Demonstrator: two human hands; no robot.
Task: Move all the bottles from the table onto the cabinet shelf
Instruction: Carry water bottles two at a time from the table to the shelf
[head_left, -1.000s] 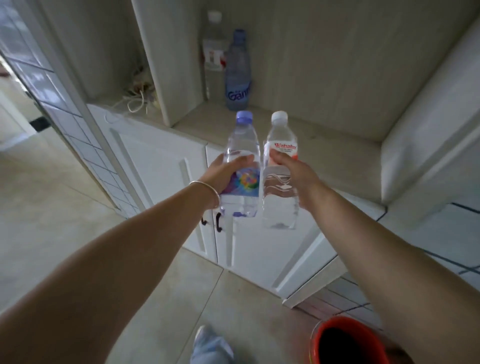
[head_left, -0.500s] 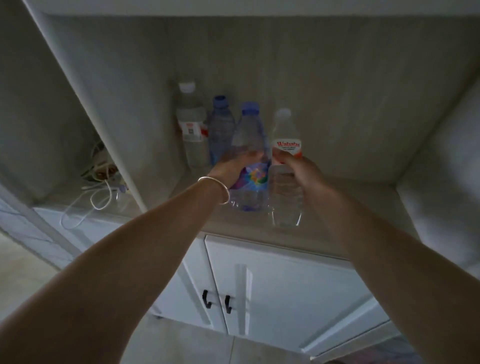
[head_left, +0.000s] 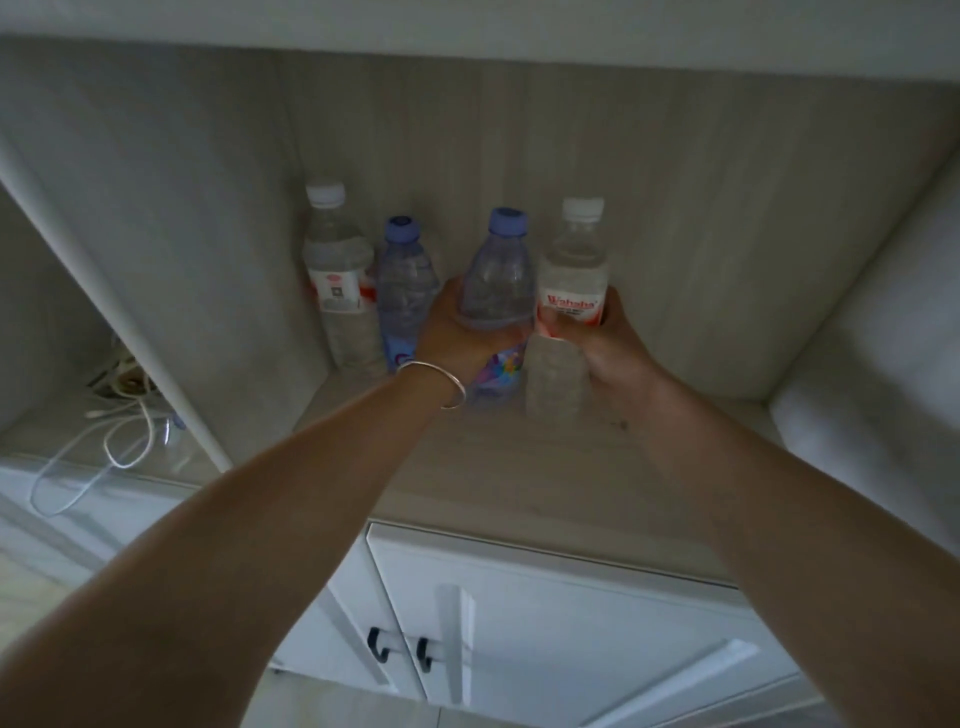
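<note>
My left hand (head_left: 451, 332) grips a clear bottle with a purple cap and a colourful label (head_left: 497, 275). My right hand (head_left: 608, 348) grips a clear white-capped bottle with a red label (head_left: 574, 280). Both bottles are upright, side by side, low over the wooden cabinet shelf (head_left: 519, 467); whether their bases touch it I cannot tell. Against the back left corner of the shelf stand a white-capped bottle (head_left: 337, 280) and a blue-capped bottle (head_left: 402, 291).
A vertical divider panel (head_left: 156, 332) bounds the shelf on the left, with white cables (head_left: 104, 441) in the bay beyond it. White cabinet doors with dark handles (head_left: 400, 649) sit below the shelf. A white side wall (head_left: 872, 364) closes the right.
Both hands have carried the two bottles forward and deeper into the shelf bay, nearer the two standing bottles. The view has moved closer to the cabinet.
</note>
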